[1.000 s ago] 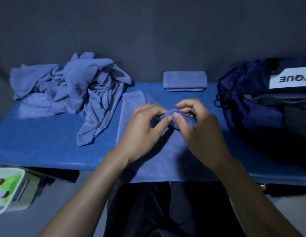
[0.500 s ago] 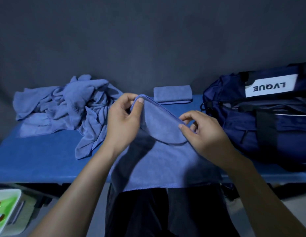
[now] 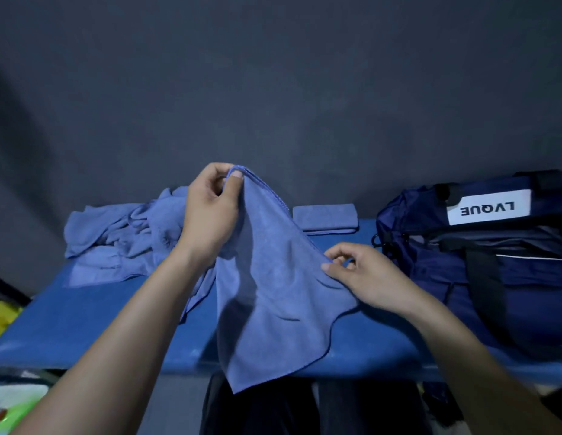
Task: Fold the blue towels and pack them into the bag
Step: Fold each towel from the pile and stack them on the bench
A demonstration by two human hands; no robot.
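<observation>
A blue towel point(image 3: 273, 296) hangs in the air over the middle of the blue table point(image 3: 85, 328), its lower corner drooping past the near edge. My left hand point(image 3: 210, 211) pinches one corner high up. My right hand point(image 3: 361, 274) pinches the top edge lower and to the right. A pile of crumpled blue towels point(image 3: 122, 237) lies at the back left. One folded blue towel point(image 3: 325, 216) rests at the back middle. The dark navy bag point(image 3: 480, 262) with a white label stands at the right.
A dark grey wall rises right behind the table. A white and green container point(image 3: 13, 406) sits low at the bottom left, with something yellow point(image 3: 0, 318) above it. My dark-clothed legs show under the table's near edge.
My left hand has risen with a towel corner and my right hand has slid outward along the edge, lifting the towel off the table. The view has tilted upward.
</observation>
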